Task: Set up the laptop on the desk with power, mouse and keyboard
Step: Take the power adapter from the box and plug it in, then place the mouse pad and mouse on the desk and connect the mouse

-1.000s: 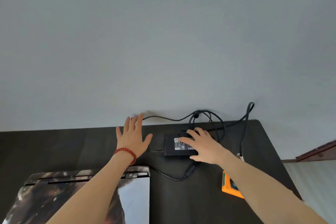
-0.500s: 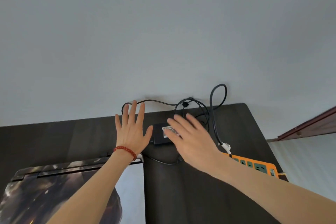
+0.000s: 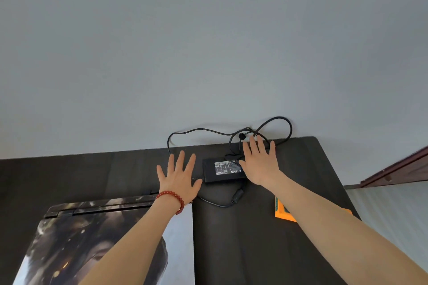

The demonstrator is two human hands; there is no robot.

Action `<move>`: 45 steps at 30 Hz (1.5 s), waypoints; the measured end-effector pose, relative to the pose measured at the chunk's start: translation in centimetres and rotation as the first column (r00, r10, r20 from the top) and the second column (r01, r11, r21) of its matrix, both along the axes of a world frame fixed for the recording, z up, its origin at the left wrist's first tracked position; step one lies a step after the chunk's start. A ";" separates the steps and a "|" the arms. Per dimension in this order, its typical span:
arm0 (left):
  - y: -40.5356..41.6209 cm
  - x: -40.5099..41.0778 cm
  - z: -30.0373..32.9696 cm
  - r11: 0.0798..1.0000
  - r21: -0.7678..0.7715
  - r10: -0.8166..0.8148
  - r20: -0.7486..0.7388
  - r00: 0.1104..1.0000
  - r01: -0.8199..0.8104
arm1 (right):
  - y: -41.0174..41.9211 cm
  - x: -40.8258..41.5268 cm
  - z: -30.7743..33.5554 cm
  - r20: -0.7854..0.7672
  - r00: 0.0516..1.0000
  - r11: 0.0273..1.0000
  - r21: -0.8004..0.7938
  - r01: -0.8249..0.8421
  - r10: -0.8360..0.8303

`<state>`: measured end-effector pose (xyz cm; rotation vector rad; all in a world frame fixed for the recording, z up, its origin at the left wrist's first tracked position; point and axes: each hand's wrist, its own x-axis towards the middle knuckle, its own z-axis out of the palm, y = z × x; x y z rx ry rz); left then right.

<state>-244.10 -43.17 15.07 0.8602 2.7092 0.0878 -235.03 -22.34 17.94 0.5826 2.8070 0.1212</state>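
A closed laptop with a printed picture on its lid lies at the near left of the dark desk. The black power adapter rests flat near the desk's far edge, label up. Its black cable loops against the wall and another length curls toward the laptop. My left hand, with a red bead bracelet, lies flat and spread just left of the adapter. My right hand is spread over the cable coil at the adapter's right end, holding nothing.
An orange power strip sits at the right of the desk, partly hidden by my right forearm. A grey wall rises straight behind the desk. The desk's right edge drops to a pale floor beside a dark wooden frame.
My right hand moved from above the adapter to its right end, over the coiled cable. The camera view shifted, so the power strip is now mostly covered by my forearm. My left hand stayed flat.
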 end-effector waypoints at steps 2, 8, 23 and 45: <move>-1.0 0.3 1.0 0.997 0.055 0.060 0.022 0.998 -0.061 | -1.2 0.4 0.7 -0.100 0.995 1.000 0.005 -0.030 0.031; -4.1 4.6 7.3 0.919 0.372 0.148 -0.018 0.989 -0.131 | -7.9 5.0 5.8 -0.429 0.900 0.961 -0.208 -0.183 0.079; -32.3 27.9 11.4 0.402 0.663 0.822 0.043 0.568 -0.632 | -33.0 17.6 5.9 -0.332 0.928 0.378 -0.848 -0.371 0.167; -77.8 54.0 4.6 -0.246 0.505 0.962 0.233 -0.144 -0.827 | -86.2 28.0 2.3 -0.173 0.622 0.227 -0.830 -0.509 0.763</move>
